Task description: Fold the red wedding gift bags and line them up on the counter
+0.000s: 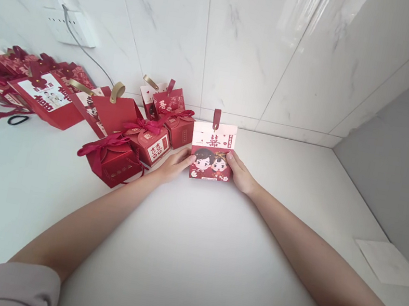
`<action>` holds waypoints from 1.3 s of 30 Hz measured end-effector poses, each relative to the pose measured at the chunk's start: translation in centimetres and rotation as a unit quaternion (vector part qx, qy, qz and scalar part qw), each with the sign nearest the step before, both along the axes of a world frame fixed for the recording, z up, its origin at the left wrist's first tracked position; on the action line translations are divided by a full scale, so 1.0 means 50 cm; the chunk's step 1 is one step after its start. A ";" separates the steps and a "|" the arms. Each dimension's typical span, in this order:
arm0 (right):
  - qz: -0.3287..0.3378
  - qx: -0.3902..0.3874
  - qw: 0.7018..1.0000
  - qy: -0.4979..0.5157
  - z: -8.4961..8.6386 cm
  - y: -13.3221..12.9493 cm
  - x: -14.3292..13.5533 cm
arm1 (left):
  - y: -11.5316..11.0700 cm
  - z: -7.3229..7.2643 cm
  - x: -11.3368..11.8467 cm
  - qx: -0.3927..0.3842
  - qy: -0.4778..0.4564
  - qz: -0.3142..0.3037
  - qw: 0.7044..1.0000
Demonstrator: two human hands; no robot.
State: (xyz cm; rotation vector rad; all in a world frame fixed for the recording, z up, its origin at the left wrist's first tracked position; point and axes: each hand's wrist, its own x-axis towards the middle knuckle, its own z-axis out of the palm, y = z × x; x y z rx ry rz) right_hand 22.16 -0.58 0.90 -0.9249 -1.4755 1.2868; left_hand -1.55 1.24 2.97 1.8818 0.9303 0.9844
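Between my two hands stands a red and white gift box point(211, 151), upright, with two cartoon figures printed on its front and a dark red strap handle on top. My left hand point(178, 163) grips its left side, thumb at the front edge. On the right side my right hand point(239, 172) holds it the same way, its thumb on the printed front. Fingers behind the box are hidden. Close to my left hand sit a red box with a ribbon bow point(148, 143) and another red ribboned box point(114, 161).
More red gift boxes point(50, 99) crowd the white table point(186, 255) along the left. A grey cable runs from a wall socket point(70, 26) down behind them. White paper point(393, 264) lies at the right edge. Tiled wall closes off the back.
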 end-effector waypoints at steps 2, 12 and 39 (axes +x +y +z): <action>-0.002 0.000 1.000 -0.004 -0.001 0.000 0.000 | 0.000 -0.001 0.001 0.004 0.007 0.002 1.000; -0.010 0.000 1.000 -0.007 -0.008 0.004 0.002 | 0.001 -0.006 -0.002 0.009 0.008 -0.008 1.000; -0.007 0.004 1.000 -0.002 -0.015 0.007 0.001 | 0.002 -0.009 -0.002 0.018 0.015 -0.003 1.000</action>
